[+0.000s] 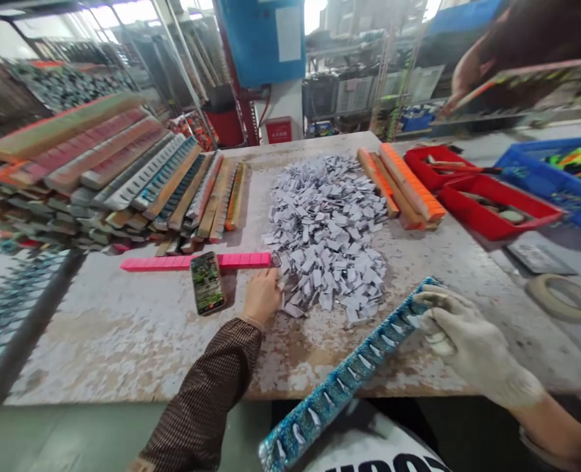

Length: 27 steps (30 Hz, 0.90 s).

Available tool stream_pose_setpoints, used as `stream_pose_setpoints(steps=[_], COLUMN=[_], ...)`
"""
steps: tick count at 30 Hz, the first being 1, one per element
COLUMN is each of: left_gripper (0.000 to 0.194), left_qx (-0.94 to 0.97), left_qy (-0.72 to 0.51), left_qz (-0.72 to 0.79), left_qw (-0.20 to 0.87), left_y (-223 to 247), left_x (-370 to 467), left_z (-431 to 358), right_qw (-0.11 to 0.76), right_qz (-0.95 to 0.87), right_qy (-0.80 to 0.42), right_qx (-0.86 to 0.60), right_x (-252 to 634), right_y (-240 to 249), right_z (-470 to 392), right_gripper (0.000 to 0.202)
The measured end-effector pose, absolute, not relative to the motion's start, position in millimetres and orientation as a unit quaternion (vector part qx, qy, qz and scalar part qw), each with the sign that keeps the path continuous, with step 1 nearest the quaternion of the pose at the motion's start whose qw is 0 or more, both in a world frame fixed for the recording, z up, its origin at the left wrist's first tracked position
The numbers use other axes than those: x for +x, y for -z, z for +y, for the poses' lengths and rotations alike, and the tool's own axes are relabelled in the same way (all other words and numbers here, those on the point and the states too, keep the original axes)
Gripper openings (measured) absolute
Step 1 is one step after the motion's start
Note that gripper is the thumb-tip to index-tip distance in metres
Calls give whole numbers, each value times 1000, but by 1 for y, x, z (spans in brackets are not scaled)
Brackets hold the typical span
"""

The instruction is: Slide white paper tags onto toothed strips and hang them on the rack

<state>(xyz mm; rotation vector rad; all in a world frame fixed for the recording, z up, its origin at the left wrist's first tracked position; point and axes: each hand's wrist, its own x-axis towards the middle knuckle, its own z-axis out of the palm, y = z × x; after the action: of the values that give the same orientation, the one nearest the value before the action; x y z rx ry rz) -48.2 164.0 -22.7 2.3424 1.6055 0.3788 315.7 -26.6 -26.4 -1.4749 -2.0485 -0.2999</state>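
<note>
My right hand (pixel 467 341), in a pale work glove, grips the upper end of a long blue bar (pixel 340 390). The bar slants down toward my lap, and a row of small pale pieces stands up along its face. My bare left hand (pixel 263 295) is at the left edge of a heap of small flat grey-white pieces (pixel 327 236). Its fingers are curled together, and what is between them is too small to make out. Just beyond those fingers lies a pink bar (pixel 244 260), with a phone (pixel 206 283) leaning on it.
Wooden and coloured bars (pixel 138 170) are stacked at the left. Orange-faced bars (pixel 403 183) lie right of the heap. Farther right are red trays (pixel 500 206), a blue crate (pixel 560 183) and a tape roll (pixel 560 296). Another person's arm (pixel 472 72) shows at the upper right.
</note>
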Motion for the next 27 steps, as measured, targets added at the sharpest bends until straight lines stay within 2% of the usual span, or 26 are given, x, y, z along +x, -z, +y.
stream_pose_setpoints(steps=[4, 9, 15, 18, 21, 24, 27], left_gripper=[13, 7, 7, 21, 38, 33, 27], left_qx=[809, 796, 795, 800, 832, 877, 905], left_qy=[-170, -238, -289, -337, -372, -375, -366], left_qz=[536, 511, 452, 412, 357, 282, 208], left_qw=[172, 221, 282, 277, 205, 104, 55], left_y=[25, 20, 2, -6, -14, -20, -26], left_x=[-55, -54, -37, -26, -14, -1, 6], left_z=[159, 136, 97, 78, 60, 46, 38], right_qw=[257, 180, 204, 243, 332, 419, 473], right_qz=[-785, -817, -823, -794, -753, -740, -706], right_qy=[143, 110, 82, 97, 76, -55, -169], right_qx=[-545, -536, -523, -549, -563, -523, -499], right_x=[305, 298, 310, 312, 288, 244, 212], right_y=[14, 11, 24, 19, -1, -20, -23], right_z=[-18, -8, -7, -10, -11, -6, 1], right_gripper=[20, 23, 23, 23, 20, 16, 22])
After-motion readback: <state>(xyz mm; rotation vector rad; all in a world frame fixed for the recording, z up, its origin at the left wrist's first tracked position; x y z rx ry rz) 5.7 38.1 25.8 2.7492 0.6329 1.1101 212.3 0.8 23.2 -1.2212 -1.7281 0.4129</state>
